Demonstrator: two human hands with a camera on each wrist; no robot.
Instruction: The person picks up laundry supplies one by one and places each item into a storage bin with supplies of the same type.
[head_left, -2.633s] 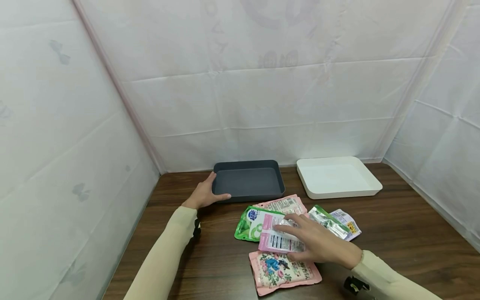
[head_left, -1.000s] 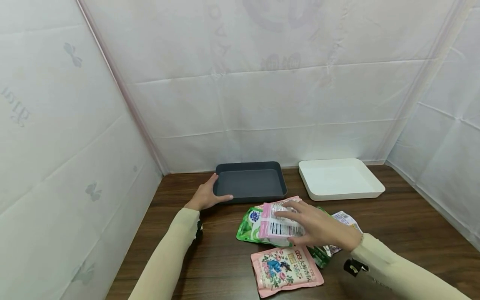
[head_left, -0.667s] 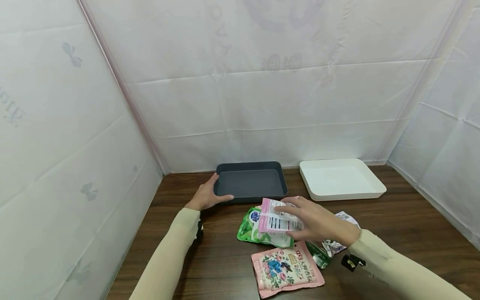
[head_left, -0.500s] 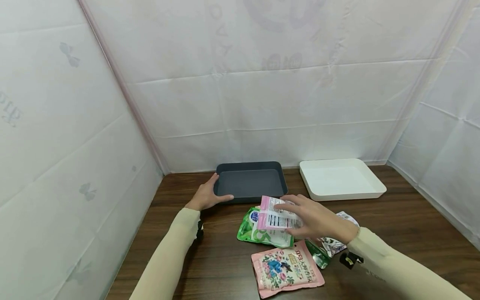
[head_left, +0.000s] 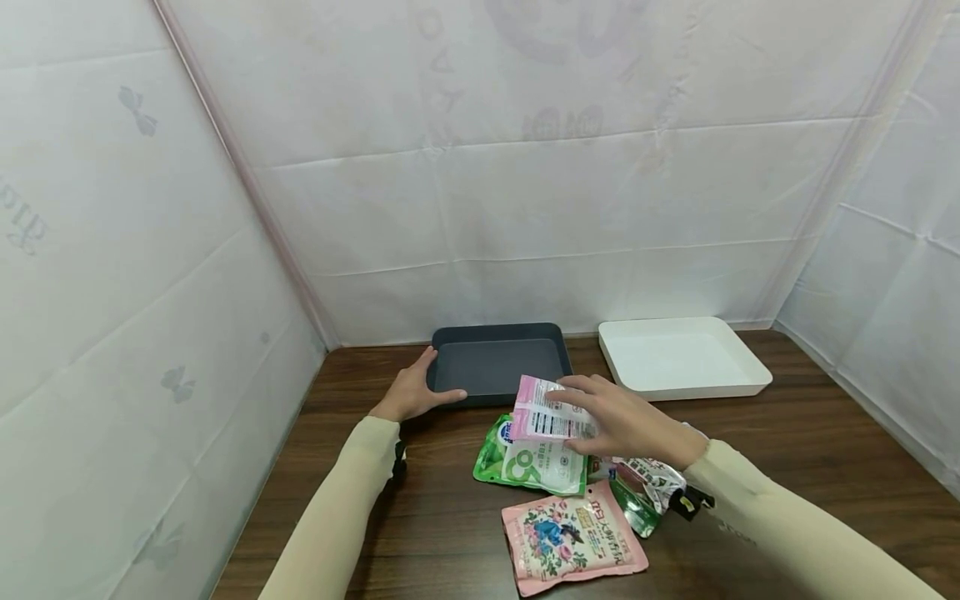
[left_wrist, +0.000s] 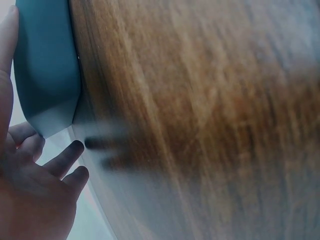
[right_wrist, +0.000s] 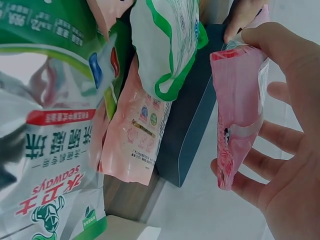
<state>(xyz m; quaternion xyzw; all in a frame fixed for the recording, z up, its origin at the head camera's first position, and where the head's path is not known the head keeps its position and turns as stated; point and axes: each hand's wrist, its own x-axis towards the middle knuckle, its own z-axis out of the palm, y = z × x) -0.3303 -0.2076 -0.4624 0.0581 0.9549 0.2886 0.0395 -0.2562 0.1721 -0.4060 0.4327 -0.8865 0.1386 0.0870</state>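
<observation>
In the head view my left hand point(head_left: 410, 392) rests at the left front corner of the dark grey baking tray point(head_left: 495, 362), its fingers and thumb spread and fairly straight. The left wrist view has the tray's corner point(left_wrist: 47, 75) between thumb and fingers. My right hand point(head_left: 630, 421) grips a pink plastic pouch point(head_left: 547, 412) with printed text, lifted above a green and white pouch point(head_left: 551, 468). In the right wrist view the pink pouch point(right_wrist: 240, 105) is pinched between thumb and fingers, clear of the pile.
A pink floral pouch point(head_left: 573, 540) lies nearest. To its right are a dark green pouch point(head_left: 636, 507) and a silvery pouch point(head_left: 654, 479), partly under my right arm. A white tray point(head_left: 682, 358) stands at the back right. Another pink pouch point(right_wrist: 137, 135) lies beside the dark tray.
The right hand has raised the pink pouch off the pile and moved it forward, slightly left. More of the green pouch's print shows. The left hand stays at the tray.
</observation>
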